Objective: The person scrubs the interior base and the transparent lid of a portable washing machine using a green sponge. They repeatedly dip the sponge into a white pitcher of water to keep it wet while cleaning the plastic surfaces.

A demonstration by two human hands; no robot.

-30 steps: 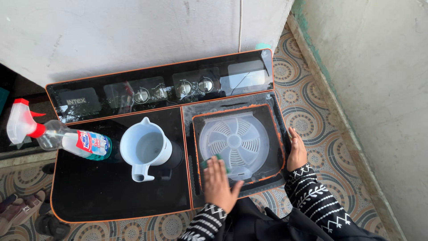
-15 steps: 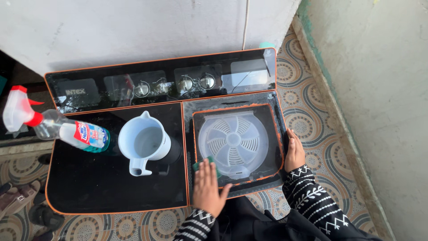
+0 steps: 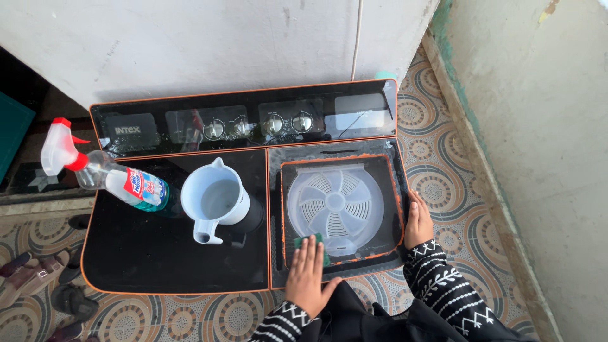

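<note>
I look down on a black twin-tub washing machine top [image 3: 158, 259] with orange trim. My left hand [image 3: 307, 275] presses flat on a green scrub sponge [image 3: 310, 241] at the front left corner of the clear spinner lid [image 3: 380, 244], over a white slotted inner cover [image 3: 335, 204]. My right hand [image 3: 418, 221] rests on the lid's right edge, fingers together. Both sleeves are black with white patterns.
A pale blue jug [image 3: 213, 201] stands on the left lid. Beside it lies a spray bottle [image 3: 104, 173] with a red and white trigger. Control knobs [image 3: 273, 123] line the back panel. Patterned floor tiles [image 3: 443, 158] and a wall lie to the right; sandals [image 3: 35, 272] sit at the left.
My left hand has slid the sponge along the lid's front edge, first left, then slightly back right. The right hand stays on the lid's right edge. The camera view shifted.
</note>
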